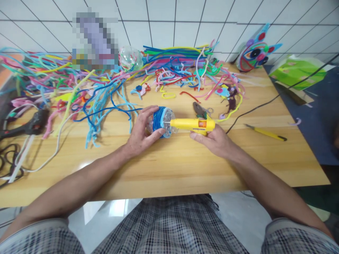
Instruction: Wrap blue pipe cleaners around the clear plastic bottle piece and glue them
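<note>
Near the middle of the wooden table [212, 169], my left hand [143, 132] is wrapped round a clear plastic bottle [169, 114] lying on its side. Dark blue pipe cleaner [159, 118] is wound round the bottle, with a light blue band beside it. My right hand [215, 141] grips a yellow glue gun [185, 123], its nozzle pointing left and at the light blue band; whether it touches cannot be made out. A dark blue strand runs left from behind my left hand.
Loose pipe cleaners [103, 95] cover the table's back and left. Behind my right hand lie pliers [200, 110]; a yellow cutter [266, 132] lies right. A black glue gun [37, 121] is at left. A decorated mask [254, 56] stands back right, and a black cable [254, 107] crosses the right side.
</note>
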Demonstrator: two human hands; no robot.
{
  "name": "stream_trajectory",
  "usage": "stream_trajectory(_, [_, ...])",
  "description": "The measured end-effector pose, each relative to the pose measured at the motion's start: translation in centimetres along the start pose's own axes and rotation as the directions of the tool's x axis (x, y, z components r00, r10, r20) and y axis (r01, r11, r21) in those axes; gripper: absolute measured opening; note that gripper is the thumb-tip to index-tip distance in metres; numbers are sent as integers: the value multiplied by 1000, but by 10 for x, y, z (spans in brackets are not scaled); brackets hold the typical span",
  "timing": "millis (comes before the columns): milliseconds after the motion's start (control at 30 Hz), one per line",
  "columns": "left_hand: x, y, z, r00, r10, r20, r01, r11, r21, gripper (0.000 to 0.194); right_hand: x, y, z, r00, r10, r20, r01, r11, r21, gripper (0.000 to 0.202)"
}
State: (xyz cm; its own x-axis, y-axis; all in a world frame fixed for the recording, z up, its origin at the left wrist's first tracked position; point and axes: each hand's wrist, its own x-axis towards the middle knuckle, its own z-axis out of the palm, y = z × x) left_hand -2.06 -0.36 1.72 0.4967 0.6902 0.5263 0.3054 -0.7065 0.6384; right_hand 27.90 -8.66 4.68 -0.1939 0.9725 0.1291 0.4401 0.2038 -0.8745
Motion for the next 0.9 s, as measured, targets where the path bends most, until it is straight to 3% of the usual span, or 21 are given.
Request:
stream_trajectory(233, [1,1,0,1000,-19,7,19,1000,11,67,1,1,2,999,16,-35,-16,1000,5,29])
stream_trajectory(667, [-1,-2,-1,1000,6,10,-6,1000,10,67,0,4,-1,999,-25,22,25,1000,-7,30])
stream_trajectory(900, [0,-1,0,1000,4,7,-4,1000,4,66,3,0,2,1000,4,-19,-4,1000,-7,30])
